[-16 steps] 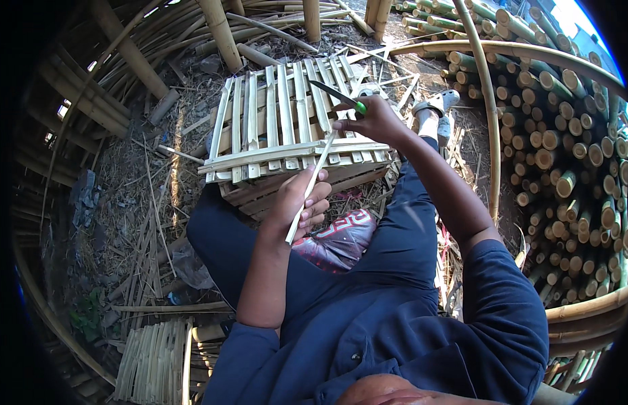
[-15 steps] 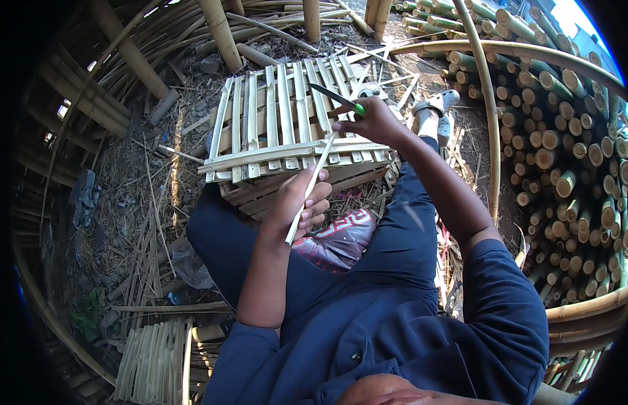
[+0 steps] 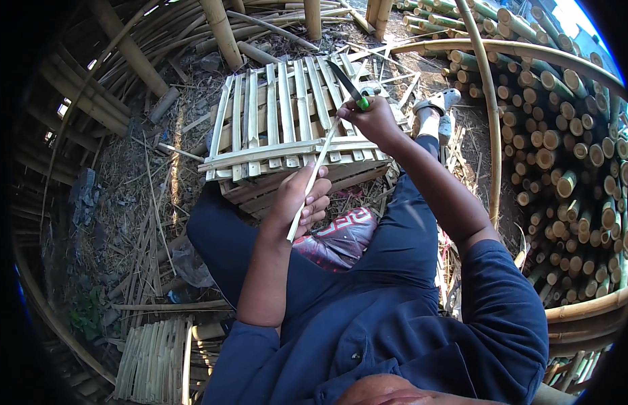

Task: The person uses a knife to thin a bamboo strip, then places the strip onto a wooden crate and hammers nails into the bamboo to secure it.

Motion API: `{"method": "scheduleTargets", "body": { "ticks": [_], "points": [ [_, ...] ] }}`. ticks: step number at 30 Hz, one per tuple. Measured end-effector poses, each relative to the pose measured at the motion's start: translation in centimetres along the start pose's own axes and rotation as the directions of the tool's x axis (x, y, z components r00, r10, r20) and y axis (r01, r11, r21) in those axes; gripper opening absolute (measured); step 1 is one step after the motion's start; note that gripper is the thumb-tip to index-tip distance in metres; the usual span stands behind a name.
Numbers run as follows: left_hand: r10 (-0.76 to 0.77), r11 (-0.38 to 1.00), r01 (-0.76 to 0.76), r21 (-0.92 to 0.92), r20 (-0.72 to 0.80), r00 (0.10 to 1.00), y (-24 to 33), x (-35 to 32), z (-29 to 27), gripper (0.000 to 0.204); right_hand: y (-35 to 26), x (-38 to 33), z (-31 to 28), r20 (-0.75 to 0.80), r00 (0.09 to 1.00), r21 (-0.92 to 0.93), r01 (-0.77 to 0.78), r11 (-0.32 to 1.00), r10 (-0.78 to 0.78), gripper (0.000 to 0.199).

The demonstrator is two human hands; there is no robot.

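Note:
A thin pale bamboo strip slants across the front of a slatted bamboo panel. My left hand is closed loosely round its lower part, the end showing below the palm. My right hand grips a knife with a green handle, its dark blade pointing up and away to the left over the slats. The thumb and fingertips of that hand also meet the strip's upper end. The panel lies on a wooden crate between my legs, its cross strips running along the near edge.
A tall stack of cut bamboo poles fills the right side, behind a bent bamboo rail. Bamboo posts stand beyond the panel. Another slatted panel lies at lower left. Patterned cloth sits between my thighs; scraps litter the ground.
My right hand has moved slightly, and the knife blade has turned to point more upward. Its fingertips now pinch the strip's upper end. My left hand and the panel have hardly shifted.

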State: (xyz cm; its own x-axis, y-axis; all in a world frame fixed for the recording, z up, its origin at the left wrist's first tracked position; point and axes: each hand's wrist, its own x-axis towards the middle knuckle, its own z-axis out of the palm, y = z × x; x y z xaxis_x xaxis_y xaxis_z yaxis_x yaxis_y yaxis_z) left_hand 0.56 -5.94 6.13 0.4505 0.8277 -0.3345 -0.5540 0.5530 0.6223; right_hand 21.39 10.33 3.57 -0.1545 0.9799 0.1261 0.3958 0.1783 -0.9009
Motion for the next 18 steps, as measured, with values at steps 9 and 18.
{"method": "scheduleTargets", "body": {
  "ticks": [9, 18],
  "points": [
    [0.043, 0.995, -0.041, -0.088, 0.027, 0.999, 0.9, -0.2, -1.8, 0.028, -0.7, 0.0, -3.5, -0.03, 0.986, -0.246, -0.167, 0.955, 0.164, 0.042],
    [0.001, 0.975, 0.024, -0.222, 0.111, 0.994, 0.6, 0.4, -2.2, 0.029, 0.0, -1.3, -2.2, 0.093, 0.996, -0.202, 0.025, 0.979, -0.006, 0.074]
  ]
}}
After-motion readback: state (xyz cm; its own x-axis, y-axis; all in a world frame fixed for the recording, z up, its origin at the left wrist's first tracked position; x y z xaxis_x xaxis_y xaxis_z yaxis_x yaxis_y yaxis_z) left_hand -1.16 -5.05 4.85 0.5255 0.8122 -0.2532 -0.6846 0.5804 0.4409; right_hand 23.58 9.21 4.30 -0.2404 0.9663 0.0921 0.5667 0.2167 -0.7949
